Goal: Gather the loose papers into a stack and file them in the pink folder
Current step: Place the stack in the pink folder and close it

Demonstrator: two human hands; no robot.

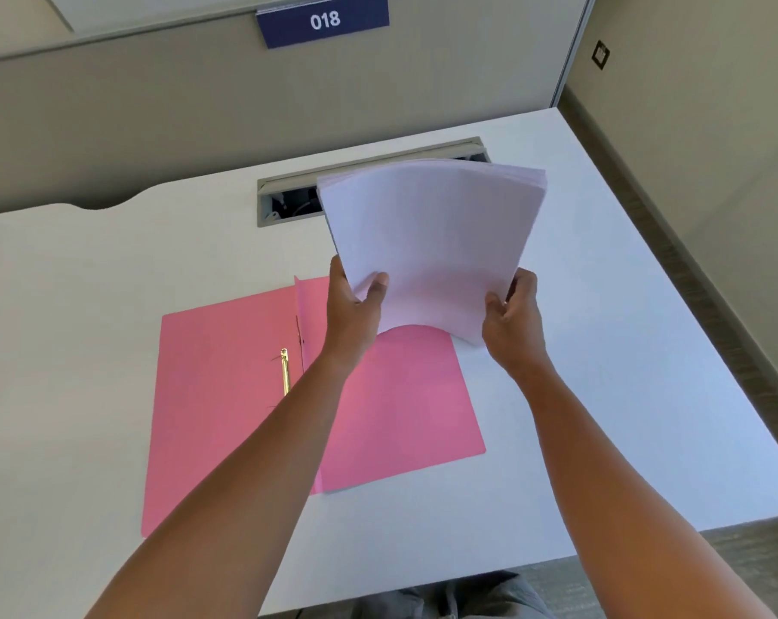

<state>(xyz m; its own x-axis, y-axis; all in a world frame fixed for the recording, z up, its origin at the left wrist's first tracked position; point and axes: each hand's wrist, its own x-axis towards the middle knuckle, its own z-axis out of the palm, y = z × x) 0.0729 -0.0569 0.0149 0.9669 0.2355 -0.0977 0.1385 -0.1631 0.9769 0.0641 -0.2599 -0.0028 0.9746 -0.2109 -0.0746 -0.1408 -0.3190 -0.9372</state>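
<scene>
Bowed white paper stack (431,243), two-hand grip

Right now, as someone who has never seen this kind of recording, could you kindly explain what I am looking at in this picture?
There is no machine here: a person wears a camera on the head, so the one picture looks forward and down along both bare arms. Below lies a white desk with a cable slot at its far edge and a sign reading 018 on the wall behind. On the desk a pink folder lies open, its gold metal fastener showing near the fold. The left hand and right hand grip the lower corners of a stack of white papers, raised above the folder and bowing a little.
</scene>
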